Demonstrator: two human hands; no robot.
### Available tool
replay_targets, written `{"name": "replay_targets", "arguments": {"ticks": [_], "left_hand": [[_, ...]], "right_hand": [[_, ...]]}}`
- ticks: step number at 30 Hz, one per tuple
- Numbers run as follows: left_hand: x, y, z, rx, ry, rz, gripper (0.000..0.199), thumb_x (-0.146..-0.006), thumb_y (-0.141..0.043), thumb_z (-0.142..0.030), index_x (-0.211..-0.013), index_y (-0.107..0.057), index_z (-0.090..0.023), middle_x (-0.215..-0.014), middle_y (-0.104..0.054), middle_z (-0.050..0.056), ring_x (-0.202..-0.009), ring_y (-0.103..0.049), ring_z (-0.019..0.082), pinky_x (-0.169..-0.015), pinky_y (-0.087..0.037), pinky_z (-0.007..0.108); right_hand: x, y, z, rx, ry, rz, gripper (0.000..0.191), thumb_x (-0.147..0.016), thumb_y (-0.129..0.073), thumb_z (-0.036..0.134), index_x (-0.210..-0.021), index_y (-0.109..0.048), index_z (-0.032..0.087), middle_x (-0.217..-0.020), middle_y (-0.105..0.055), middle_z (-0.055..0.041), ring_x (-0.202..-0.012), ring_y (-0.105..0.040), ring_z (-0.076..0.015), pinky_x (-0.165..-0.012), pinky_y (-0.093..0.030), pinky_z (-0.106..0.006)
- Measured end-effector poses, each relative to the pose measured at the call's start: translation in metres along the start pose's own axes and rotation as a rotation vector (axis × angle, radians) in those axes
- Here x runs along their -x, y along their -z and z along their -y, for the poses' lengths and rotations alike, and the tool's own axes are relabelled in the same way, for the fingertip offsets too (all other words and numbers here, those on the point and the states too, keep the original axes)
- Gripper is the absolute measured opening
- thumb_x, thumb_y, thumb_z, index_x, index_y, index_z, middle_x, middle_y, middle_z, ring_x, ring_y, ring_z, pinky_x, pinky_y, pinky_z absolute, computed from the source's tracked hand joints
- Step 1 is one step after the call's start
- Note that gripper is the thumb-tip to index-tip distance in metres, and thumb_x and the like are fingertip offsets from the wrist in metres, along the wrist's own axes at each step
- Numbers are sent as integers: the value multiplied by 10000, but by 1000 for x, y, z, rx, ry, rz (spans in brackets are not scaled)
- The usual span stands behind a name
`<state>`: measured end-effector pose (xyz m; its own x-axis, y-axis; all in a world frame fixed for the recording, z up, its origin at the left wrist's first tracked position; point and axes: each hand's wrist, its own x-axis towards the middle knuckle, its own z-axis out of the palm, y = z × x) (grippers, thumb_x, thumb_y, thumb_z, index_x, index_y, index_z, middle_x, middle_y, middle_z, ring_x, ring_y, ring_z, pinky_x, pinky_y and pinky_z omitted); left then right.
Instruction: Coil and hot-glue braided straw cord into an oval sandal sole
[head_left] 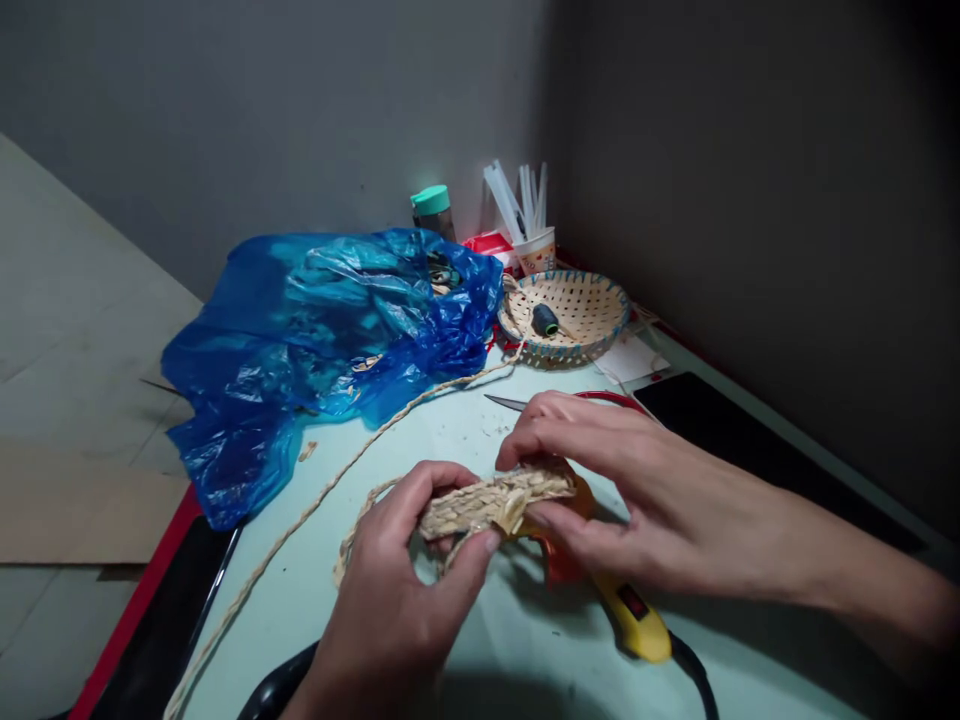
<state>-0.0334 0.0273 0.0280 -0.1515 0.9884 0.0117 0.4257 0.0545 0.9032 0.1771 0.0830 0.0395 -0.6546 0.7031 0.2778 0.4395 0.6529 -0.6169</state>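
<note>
Between both hands is a small piece of woven straw braid, held above the table. My left hand grips its left end, thumb along the lower edge. My right hand pinches the right end, with fingers on top and thumb below. A yellow glue gun with a red switch and an orange part lies under my right hand, which partly hides it. A braided straw cord runs across the table from the basket to the front left. More of the straw loops behind my left hand.
A blue plastic bag covers the back left. A woven basket holds a dark thread spool. Behind stand a cup of glue sticks and a green-lidded bottle. Scissors lie behind my right hand; a black cord trails forward.
</note>
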Motion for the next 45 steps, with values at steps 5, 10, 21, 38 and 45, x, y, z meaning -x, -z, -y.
{"name": "replay_targets", "arguments": {"ticks": [5, 10, 21, 38, 45], "left_hand": [[4, -3, 0, -18, -90, -77, 166, -671, -763, -213, -826, -747, -269, -844, -730, 19, -806, -648, 226, -770, -450, 286], [4, 1, 4, -191, -200, -65, 171, -709, -728, -221, -873, -723, -267, -839, -727, 7, -785, -658, 221, -740, -463, 299], [3, 6, 13, -384, -322, 14, 198, -818, -644, -218, -996, -622, -301, -883, -698, -64, -782, -660, 151, -719, -482, 275], [0, 9, 0, 406, 281, 334, 272, -785, -740, -434, -927, -673, -213, -770, -598, -12, -727, -570, 155, -652, -419, 252], [-1, 7, 5, 428, 271, 354, 289, -766, -770, -420, -943, -670, -214, -763, -605, -21, -648, -489, 113, -577, -348, 224]], "right_hand": [[0, 2, 3, 29, 53, 24, 115, -1015, -565, 345, -1010, -648, 265, -994, -626, -53, -930, -601, -209, -796, -495, -330], [3, 1, 1, 23, 107, 40, 165, -1048, -514, 338, -974, -615, 230, -1021, -594, -32, -933, -542, -176, -792, -442, -321], [0, -13, 3, 150, 233, -125, 152, -1032, -526, 197, -1071, -652, 122, -958, -561, -52, -896, -467, -183, -814, -354, -357], [0, -20, -13, 16, 359, -229, 71, -966, -650, 173, -1006, -680, 223, -1124, -595, 17, -1080, -499, -148, -1067, -344, -315], [0, -17, -12, -9, 346, -208, 107, -943, -632, 188, -938, -698, 272, -1165, -602, -4, -1134, -539, -199, -940, -497, -273]]}}
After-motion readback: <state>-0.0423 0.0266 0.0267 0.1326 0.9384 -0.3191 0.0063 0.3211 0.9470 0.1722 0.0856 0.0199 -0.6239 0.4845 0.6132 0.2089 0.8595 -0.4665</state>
